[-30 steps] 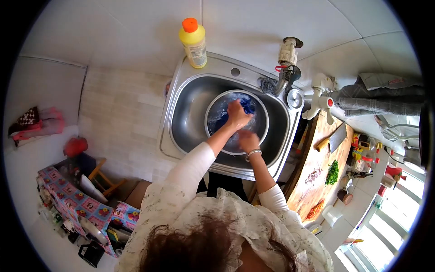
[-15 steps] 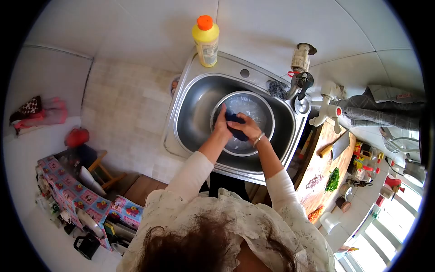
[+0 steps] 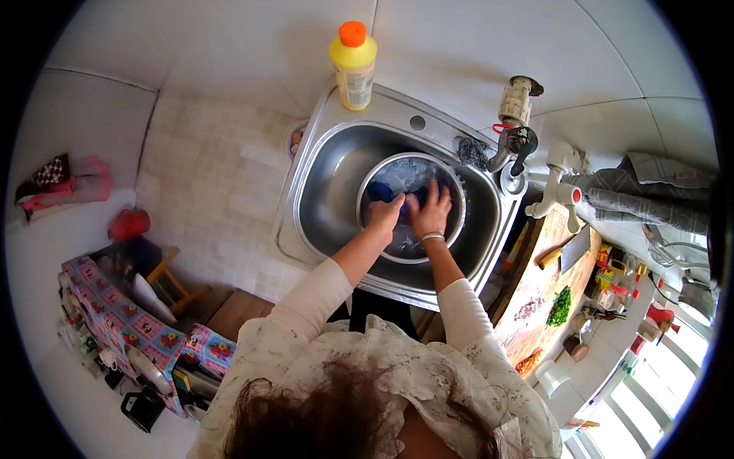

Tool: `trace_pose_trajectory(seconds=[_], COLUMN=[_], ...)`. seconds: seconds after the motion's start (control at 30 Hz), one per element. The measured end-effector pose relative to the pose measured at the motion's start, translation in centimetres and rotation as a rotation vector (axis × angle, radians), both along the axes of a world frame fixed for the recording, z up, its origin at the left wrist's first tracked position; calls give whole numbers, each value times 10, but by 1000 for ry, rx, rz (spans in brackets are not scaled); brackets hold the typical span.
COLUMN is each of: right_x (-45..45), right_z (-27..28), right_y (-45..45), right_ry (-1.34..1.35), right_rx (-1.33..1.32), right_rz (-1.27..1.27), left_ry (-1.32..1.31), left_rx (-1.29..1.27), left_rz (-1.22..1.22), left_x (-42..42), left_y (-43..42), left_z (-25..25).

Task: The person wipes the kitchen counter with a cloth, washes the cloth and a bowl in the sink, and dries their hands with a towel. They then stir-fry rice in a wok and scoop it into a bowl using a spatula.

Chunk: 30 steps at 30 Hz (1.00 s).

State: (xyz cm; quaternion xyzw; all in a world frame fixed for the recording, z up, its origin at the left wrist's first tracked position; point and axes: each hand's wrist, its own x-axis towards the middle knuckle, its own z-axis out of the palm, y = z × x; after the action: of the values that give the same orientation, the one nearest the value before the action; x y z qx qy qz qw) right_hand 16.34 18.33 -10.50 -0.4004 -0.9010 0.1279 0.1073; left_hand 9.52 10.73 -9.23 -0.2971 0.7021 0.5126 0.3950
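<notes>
A dark blue cloth [image 3: 379, 191] lies in soapy water in a round metal basin [image 3: 364, 230], which stands inside the steel sink [image 3: 322, 191]. My left hand [image 3: 387, 213] is closed on the cloth near the basin's middle, thumb along the top. Beside it, my right hand [image 3: 430, 211] is in the water with fingers spread, palm down, over another part of the cloth; its fingertips are partly lost in suds. A bracelet circles my right wrist.
A yellow bottle [image 3: 355, 69] with an orange cap stands at the sink's back corner. A steel scourer [image 3: 473, 153] sits below the tap [image 3: 513, 143]. On the right, a cutting board [image 3: 544, 288] bears a cleaver [image 3: 575, 249] and chopped greens [image 3: 560, 306].
The bunched cloth has gone from between both hands, above the basin, down into the water and spread out. My right hand's fingers have opened; the hands have moved slightly apart.
</notes>
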Motion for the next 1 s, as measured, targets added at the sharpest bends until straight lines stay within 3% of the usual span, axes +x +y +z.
trace_pose_trajectory(seconds=[0.03, 0.07, 0.13, 0.17, 0.2, 0.23, 0.27, 0.3, 0.33, 0.37, 0.4, 0.47, 0.5, 0.6, 0.67, 0.77, 0.83, 0.87, 0.9, 0.93, 1.0], right_x=[-3, -3, -8, -16, -19, -19, -16, -28, -28, -28, -29, -25, -25, -33, -9, -2, -6, -6, -10, -15, -14], right_z=[24, 23, 18, 13, 1, -12, -24, 42, 62, 78, 86, 61, 51, 48, -4, 5, 4, 2, -3, -7, 3], right_y=[-7, -4, 6, 0, 4, 6, 10, -1, 0, -2, -3, -12, -13, -18, -8, 7, -5, -9, -11, -12, -2], right_ry=[-382, -401, -436, -410, -285, -156, -20, 223, 319, 312, 307, 234, 200, -25, 21, -161, -224, -256, -359, -134, 165], right_rx=[-153, -223, -364, -423, -634, -840, -1041, -1301, -1604, -1639, -1675, -1423, -1295, -485, -224, -213, -167, -143, -152, -428, -1004], right_rz=[119, 117, 112, -135, -174, -215, -255, -409, -402, -378, -349, -288, -251, -294, -173, 51, -22, -63, -50, -235, -291], left_ry=[-44, -84, -175, -209, -242, -432, -406, -533, -665, -756, -683, -536, -605, -333, -289, -243, -297, -249, -304, -360, -477], left_rx=[-189, -376, -273, -238, -200, 246, 444, 537, 624, 788, 771, 730, 701, 467, 444, 490, 486, 204, 180, 156, 410], left_rz=[-76, -151, -135, -90, -47, -36, 36, 94, 155, 237, 278, 354, 442, 374, 353, 245, 254, 168, 153, 137, 204], left_x=[-3, -7, -5, -2, 0, -14, -15, -24, -33, -41, -36, -22, -20, -5, 1, -10, -13, -5, 2, 7, 2], left_y=[3, 5, 3, 7, 11, 2, 2, 2, -1, -3, -3, -4, -9, 5, 4, -13, -19, -13, -8, -5, -2], left_z=[13, 21, 8, -12, -33, -13, 11, 6, 1, 13, 0, -38, -20, 12, -6, -3, -4, -2, -3, -5, -9])
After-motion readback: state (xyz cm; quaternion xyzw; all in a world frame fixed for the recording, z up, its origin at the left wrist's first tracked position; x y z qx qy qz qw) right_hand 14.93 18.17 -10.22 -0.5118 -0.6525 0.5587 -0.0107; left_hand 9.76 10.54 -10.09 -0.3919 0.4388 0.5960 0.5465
